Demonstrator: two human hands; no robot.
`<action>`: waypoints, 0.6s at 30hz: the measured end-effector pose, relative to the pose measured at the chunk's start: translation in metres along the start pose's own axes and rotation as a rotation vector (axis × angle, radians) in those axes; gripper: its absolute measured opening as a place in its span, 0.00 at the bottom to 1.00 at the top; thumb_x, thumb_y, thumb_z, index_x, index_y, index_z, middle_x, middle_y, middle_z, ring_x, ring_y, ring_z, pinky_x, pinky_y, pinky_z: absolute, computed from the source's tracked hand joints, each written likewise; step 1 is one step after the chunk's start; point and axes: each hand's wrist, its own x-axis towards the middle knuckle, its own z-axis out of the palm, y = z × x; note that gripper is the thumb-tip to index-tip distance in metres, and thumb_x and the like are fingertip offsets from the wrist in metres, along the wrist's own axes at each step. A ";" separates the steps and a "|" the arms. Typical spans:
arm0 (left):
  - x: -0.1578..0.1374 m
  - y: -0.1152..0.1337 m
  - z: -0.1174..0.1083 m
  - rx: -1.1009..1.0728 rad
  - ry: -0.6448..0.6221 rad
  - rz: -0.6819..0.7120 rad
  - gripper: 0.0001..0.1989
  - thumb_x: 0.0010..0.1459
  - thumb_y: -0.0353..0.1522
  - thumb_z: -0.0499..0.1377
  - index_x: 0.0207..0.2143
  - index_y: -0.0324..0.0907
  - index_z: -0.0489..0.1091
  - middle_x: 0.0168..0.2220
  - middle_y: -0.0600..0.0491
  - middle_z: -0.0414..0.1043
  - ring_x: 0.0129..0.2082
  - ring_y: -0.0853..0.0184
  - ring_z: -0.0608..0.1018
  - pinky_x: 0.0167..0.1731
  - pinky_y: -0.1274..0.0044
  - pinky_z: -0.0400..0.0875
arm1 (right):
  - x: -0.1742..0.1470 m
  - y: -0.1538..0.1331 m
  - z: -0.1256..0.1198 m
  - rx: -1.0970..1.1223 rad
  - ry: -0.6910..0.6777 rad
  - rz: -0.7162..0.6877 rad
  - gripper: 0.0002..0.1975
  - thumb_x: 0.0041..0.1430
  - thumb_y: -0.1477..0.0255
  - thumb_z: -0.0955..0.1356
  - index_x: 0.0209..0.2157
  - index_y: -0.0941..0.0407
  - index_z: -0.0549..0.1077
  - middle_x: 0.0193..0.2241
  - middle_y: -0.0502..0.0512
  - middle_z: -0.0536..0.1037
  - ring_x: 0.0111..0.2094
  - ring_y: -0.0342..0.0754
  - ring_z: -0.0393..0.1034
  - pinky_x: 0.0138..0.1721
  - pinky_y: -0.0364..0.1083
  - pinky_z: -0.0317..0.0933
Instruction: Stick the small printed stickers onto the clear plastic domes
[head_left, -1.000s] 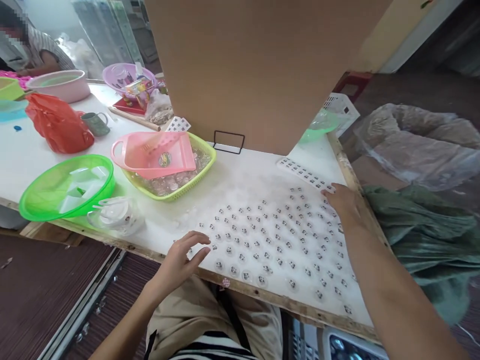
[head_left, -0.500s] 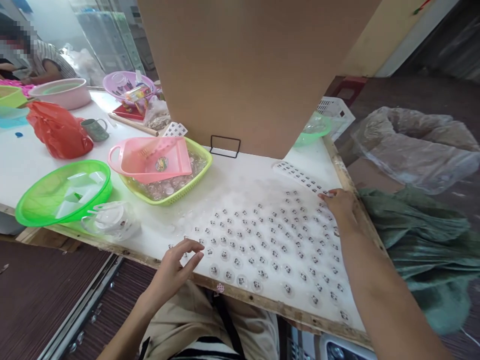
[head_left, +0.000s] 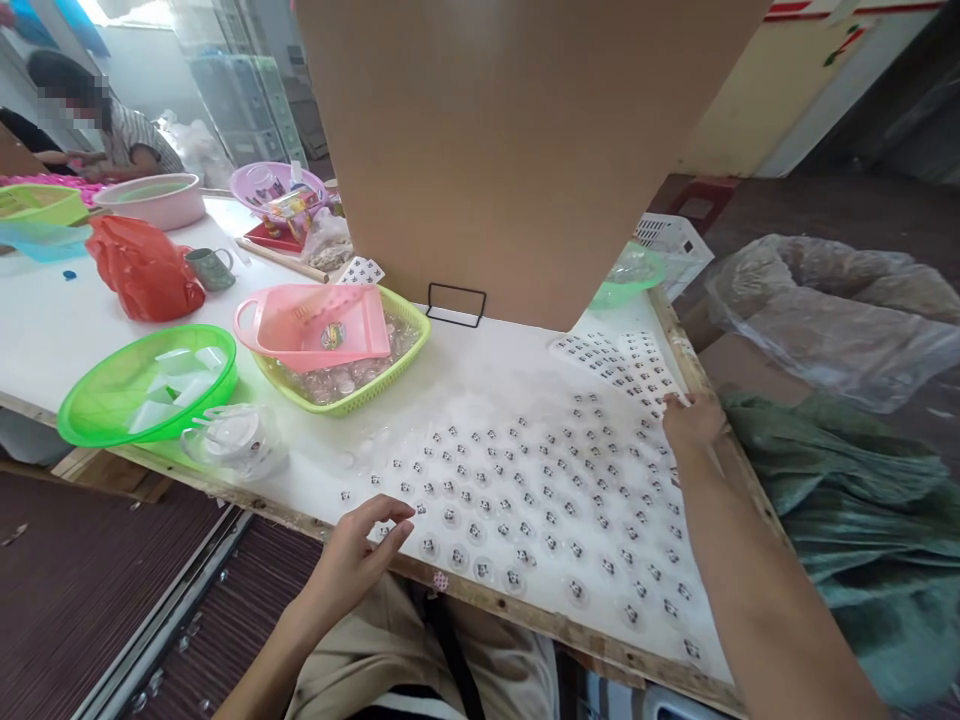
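At the table's right edge, my right hand (head_left: pixel 694 422) pinches the near corner of printed sticker sheets (head_left: pixel 619 365), which lie fanned out and bear rows of small black-and-white panda faces. My left hand (head_left: pixel 367 550) hovers by the front edge with its fingers curved, thumb and forefinger apart and nothing visible between them. Between both hands, many small clear round pieces (head_left: pixel 514 578) are spread over the white tabletop, each with a panda sticker on it. Some plain clear pieces (head_left: pixel 346 460) lie to the left of these.
A tall cardboard sheet (head_left: pixel 495 160) stands at the back, with a black wire stand (head_left: pixel 456 305) at its foot. Left are a yellow-green basket (head_left: pixel 352 403) of clear pieces, a pink scoop (head_left: pixel 315 335), a green basin (head_left: pixel 82 410) and a red bag (head_left: pixel 142 275). A co-worker (head_left: pixel 127 135) sits far left.
The sticker sheets at my right hand have spread from a narrow strip into a wide fan. My left hand has barely moved. The camera view has tilted slightly.
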 end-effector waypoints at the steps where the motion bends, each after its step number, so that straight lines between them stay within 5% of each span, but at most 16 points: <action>1: 0.001 0.000 0.000 0.005 0.003 0.008 0.10 0.67 0.37 0.54 0.42 0.44 0.73 0.42 0.50 0.76 0.42 0.64 0.77 0.33 0.79 0.74 | -0.001 -0.002 -0.004 0.003 0.022 0.051 0.17 0.61 0.66 0.60 0.34 0.60 0.76 0.27 0.70 0.73 0.30 0.60 0.64 0.33 0.57 0.52; 3: 0.005 0.002 0.000 0.023 0.014 0.048 0.10 0.67 0.36 0.54 0.42 0.44 0.73 0.40 0.50 0.77 0.41 0.64 0.77 0.37 0.77 0.74 | -0.004 -0.008 -0.018 0.018 0.030 0.102 0.17 0.61 0.65 0.61 0.38 0.62 0.76 0.30 0.70 0.75 0.32 0.59 0.66 0.35 0.55 0.55; 6: 0.016 0.010 0.002 0.059 0.069 0.129 0.08 0.66 0.35 0.55 0.42 0.43 0.73 0.40 0.50 0.77 0.41 0.63 0.78 0.41 0.74 0.73 | -0.021 -0.030 -0.057 0.125 -0.081 -0.013 0.16 0.58 0.60 0.66 0.36 0.59 0.76 0.30 0.63 0.77 0.30 0.54 0.66 0.35 0.51 0.58; 11: 0.043 0.052 0.000 0.088 0.157 0.346 0.18 0.66 0.35 0.56 0.57 0.45 0.66 0.56 0.44 0.69 0.57 0.58 0.71 0.55 0.67 0.68 | -0.091 -0.108 -0.155 0.447 -0.594 -0.656 0.18 0.59 0.52 0.67 0.30 0.52 0.76 0.30 0.58 0.78 0.32 0.54 0.70 0.34 0.50 0.61; 14: 0.052 0.080 -0.009 0.120 0.052 0.488 0.33 0.61 0.40 0.62 0.65 0.46 0.56 0.66 0.41 0.57 0.66 0.51 0.60 0.63 0.57 0.56 | -0.126 -0.151 -0.199 0.498 -0.838 -0.972 0.18 0.66 0.56 0.63 0.27 0.49 0.75 0.24 0.55 0.75 0.29 0.50 0.70 0.37 0.51 0.63; 16: 0.049 0.088 -0.015 0.096 -0.101 0.491 0.27 0.60 0.41 0.62 0.60 0.45 0.64 0.61 0.42 0.65 0.62 0.51 0.65 0.61 0.57 0.58 | -0.134 -0.168 -0.210 0.536 -0.901 -1.043 0.18 0.67 0.58 0.62 0.28 0.49 0.75 0.24 0.54 0.75 0.29 0.49 0.70 0.38 0.51 0.63; 18: 0.039 0.082 -0.019 -0.008 -0.244 0.373 0.13 0.63 0.41 0.59 0.45 0.43 0.73 0.45 0.47 0.74 0.48 0.58 0.74 0.51 0.66 0.69 | -0.133 -0.176 -0.206 0.588 -0.872 -0.977 0.16 0.66 0.56 0.64 0.31 0.49 0.76 0.26 0.54 0.76 0.31 0.49 0.71 0.37 0.50 0.64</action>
